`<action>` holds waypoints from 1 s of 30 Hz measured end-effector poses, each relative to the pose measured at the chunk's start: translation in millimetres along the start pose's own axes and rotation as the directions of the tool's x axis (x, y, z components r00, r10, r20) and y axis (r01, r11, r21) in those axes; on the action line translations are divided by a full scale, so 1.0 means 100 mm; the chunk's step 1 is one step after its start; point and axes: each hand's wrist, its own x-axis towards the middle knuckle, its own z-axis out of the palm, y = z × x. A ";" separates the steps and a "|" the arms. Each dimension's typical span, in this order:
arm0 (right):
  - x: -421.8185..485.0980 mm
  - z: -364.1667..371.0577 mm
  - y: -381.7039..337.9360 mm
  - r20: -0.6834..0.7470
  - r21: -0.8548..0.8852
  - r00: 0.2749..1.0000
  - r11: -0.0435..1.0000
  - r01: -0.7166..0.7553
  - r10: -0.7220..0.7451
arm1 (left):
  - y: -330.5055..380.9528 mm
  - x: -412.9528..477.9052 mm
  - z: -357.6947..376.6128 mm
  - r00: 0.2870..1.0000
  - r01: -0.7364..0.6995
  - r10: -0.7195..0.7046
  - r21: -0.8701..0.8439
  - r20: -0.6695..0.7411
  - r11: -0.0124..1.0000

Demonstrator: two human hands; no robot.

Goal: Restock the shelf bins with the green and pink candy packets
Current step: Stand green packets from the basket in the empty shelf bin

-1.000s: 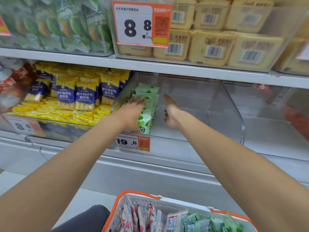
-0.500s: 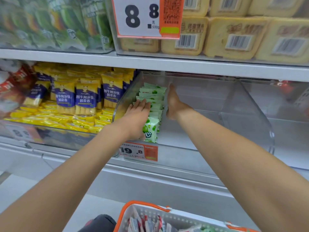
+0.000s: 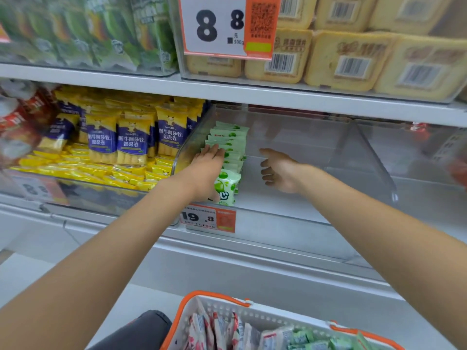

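Green packets (image 3: 228,147) upright in clear bin (image 3: 290,218)

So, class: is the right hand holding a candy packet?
No, the right hand hangs empty, fingers loosely curled, apart from the green packets.

Yellow snack packs (image 3: 131,142) stand a shelf below beige cakes (image 3: 348,61).

Clear glossy plastic bin (image 3: 366,157), shiny foil-like green packets (image 3: 231,140) — white perforated plastic basket (image 3: 265,318)
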 end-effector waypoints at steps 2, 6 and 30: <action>-0.23 -0.09 0.13 0.031 -0.147 0.999 0.988 0.040 -0.036 | 0.02 -0.09 -0.04 0.999 -0.008 0.006 -0.054 -0.036 0.999; -0.67 -0.16 0.30 0.048 -0.387 0.940 0.862 0.329 -0.337 | 0.15 -0.36 -0.12 0.988 -0.022 -0.001 -0.149 -0.153 0.989; -1.96 -0.76 3.37 0.268 -0.945 0.925 0.260 0.198 0.271 | 1.24 -1.56 1.63 0.911 0.021 0.146 -0.398 0.385 0.917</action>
